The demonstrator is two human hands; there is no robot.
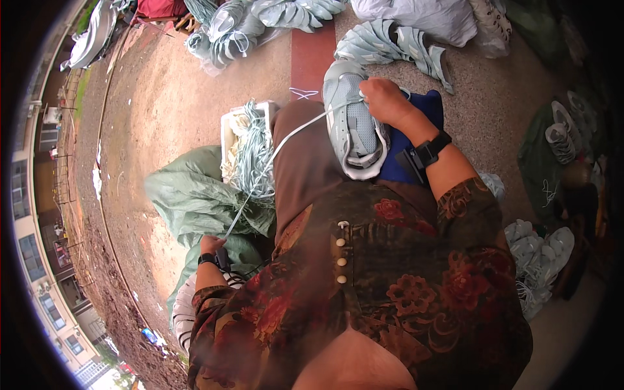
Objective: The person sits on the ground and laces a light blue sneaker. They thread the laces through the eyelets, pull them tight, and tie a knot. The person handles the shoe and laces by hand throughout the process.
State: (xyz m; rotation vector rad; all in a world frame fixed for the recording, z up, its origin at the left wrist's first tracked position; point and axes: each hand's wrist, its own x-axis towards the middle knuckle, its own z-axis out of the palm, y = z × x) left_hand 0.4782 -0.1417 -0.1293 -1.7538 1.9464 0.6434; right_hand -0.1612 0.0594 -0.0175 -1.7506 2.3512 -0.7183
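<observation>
I am noting right hand (pixel 385 101) pinching lace (pixel 303 127) at right edge of fore-and-aft sneaker upper (pixel 355 123), left hand (pixel 210 245) gripping it well apart.

Open-air shoe wkshop, evidently: shoe (pixel 355 127) on lap, more uppers (pixel 372 43) piled far, box (pixel 225 142) w/ laces (pixel 252 140) nearer left, dirt (pixel 121 315) & bldgs (pixel 30 255) far left.

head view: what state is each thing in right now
pale lace: drawn out between both hands
left hand: closed on the lace
right hand: closed on the lace, over the shoe
grey shoe: toe pointing away from the person
white box: open, filled with loose laces
green sack: crumpled
</observation>
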